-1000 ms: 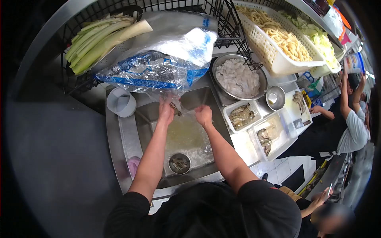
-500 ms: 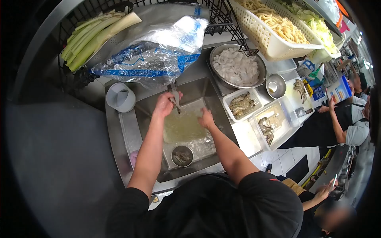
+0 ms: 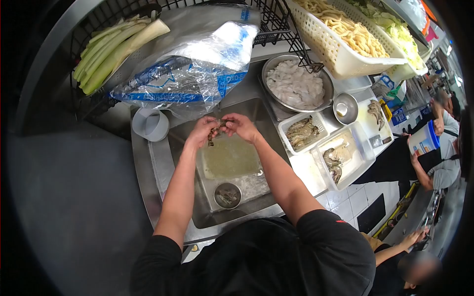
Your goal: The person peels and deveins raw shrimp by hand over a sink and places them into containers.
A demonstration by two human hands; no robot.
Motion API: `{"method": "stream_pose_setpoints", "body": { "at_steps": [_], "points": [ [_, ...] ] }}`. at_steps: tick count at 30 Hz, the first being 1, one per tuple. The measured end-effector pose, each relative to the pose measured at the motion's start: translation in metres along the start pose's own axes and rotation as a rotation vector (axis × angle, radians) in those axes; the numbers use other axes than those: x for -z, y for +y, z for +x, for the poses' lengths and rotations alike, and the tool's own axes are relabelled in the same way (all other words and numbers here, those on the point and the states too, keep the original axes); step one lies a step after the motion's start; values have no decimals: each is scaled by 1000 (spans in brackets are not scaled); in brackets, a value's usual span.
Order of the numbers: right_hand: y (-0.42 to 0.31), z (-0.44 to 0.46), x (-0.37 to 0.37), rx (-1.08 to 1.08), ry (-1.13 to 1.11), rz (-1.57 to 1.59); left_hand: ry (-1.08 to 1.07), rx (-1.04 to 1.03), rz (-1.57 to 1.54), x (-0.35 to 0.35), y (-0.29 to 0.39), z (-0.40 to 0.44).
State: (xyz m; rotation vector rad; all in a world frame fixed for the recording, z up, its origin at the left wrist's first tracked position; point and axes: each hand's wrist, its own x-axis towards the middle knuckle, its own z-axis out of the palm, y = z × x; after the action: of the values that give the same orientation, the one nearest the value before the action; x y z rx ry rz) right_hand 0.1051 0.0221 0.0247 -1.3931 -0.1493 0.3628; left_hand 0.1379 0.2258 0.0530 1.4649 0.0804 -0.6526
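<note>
The metal counter [image 3: 159, 190] is set with a deep sink [image 3: 269, 143], and over its far part the left hand [image 3: 201, 132] and right hand [image 3: 241, 127] come close together, fingertips pinching a dark-shelled shrimp [image 3: 212, 138] between them, above cloudy, yellowish water [image 3: 229, 158]. Nearer the body, a small metal bowl [image 3: 216, 200] with dark pieces in it sits in the sink. A translucent tub [image 3: 150, 125] stands on the counter just left of the sink. To the right, a wide metal bowl [image 3: 330, 98] is heaped with pale, glistening pieces; nearer the body come a white perforated basket [image 3: 288, 143] of unpeeled shrimp and a clear container [image 3: 357, 173] with more, while a smaller bowl [image 3: 345, 109] and a white board [image 3: 366, 121] carrying shrimp lie farther right. Above the back edge, a black wire rack [image 3: 274, 24] stands beside long green stalks [image 3: 111, 54] and a crumpled clear bag [image 3: 185, 79] with blue print; right of them, a cream basket [image 3: 340, 64] holds thick yellow strands, beside shredded greens [image 3: 402, 42]. Beyond the counter, the floor [image 3: 340, 197] is white tile with a dark mat [image 3: 371, 214]. One person [image 3: 447, 143] there holds a blue-lidded tub [image 3: 423, 140]; another [image 3: 390, 259] is at the lower right.
</note>
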Motion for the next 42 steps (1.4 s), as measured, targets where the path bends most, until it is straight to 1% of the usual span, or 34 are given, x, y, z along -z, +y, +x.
{"method": "stream_pose_setpoints", "body": {
  "at_steps": [1, 2, 3, 5, 7, 9, 13, 15, 17, 19, 21, 24, 26, 27, 29, 30, 32, 34, 36, 38, 42],
  "points": [
    [4, 2, -4, 12, 58, 42, 5, 3, -2, 1, 2, -1],
    [8, 5, -7, 25, 116, 84, -51, 11, -35, 2, 5, -2],
    [9, 5, -13, 23, 113, 86, -107, 20, -66, 4, 5, -1],
    [10, 4, -26, 77, 242, 142, -113, 26, -96, 6, 3, -1],
    [16, 5, -31, 51, 268, 157, -123, 31, -126, 6, 3, 0],
    [21, 4, -34, 24, 295, 172, -175, 55, -256, 5, 1, 0],
    [23, 6, -38, 7, 352, 189, -149, 58, -283, 6, -11, 9],
    [24, 5, -40, -18, 367, 176, -85, 32, -230, 6, -18, 13],
    [26, 7, -42, -31, 384, 180, -66, 36, -185, 7, -19, 12],
    [34, 11, -41, -28, 375, 167, -44, 39, -140, 6, -17, 8],
    [41, 15, -41, -20, 363, 155, 6, 60, -21, 4, -15, 6],
    [41, 16, -39, -22, 336, 126, 34, 41, 51, 6, -14, 4],
    [31, 11, -35, 16, 234, 236, 52, 33, 54, 8, -12, 3],
    [32, 11, -31, 18, 232, 236, 68, 27, 56, 7, -8, 1],
    [35, 10, -25, 56, 158, 375, 70, 12, 66, 5, -1, -4],
    [36, 11, -23, 57, 157, 374, 69, -1, 77, 4, 1, -5],
    [38, 13, -18, 0, 78, 389, 52, -19, 112, 2, 4, -3],
    [40, 13, -20, 3, 88, 411, 33, -38, 148, 0, 7, -1],
    [42, 15, -21, 5, 99, 435, 77, -56, 249, -2, 8, -1],
    [45, 17, -21, -23, 107, 506, 76, -47, 266, -3, 9, -2],
    [46, 18, -21, 7, 66, 507, 81, -63, 266, -2, 15, -9]
  ]
}}
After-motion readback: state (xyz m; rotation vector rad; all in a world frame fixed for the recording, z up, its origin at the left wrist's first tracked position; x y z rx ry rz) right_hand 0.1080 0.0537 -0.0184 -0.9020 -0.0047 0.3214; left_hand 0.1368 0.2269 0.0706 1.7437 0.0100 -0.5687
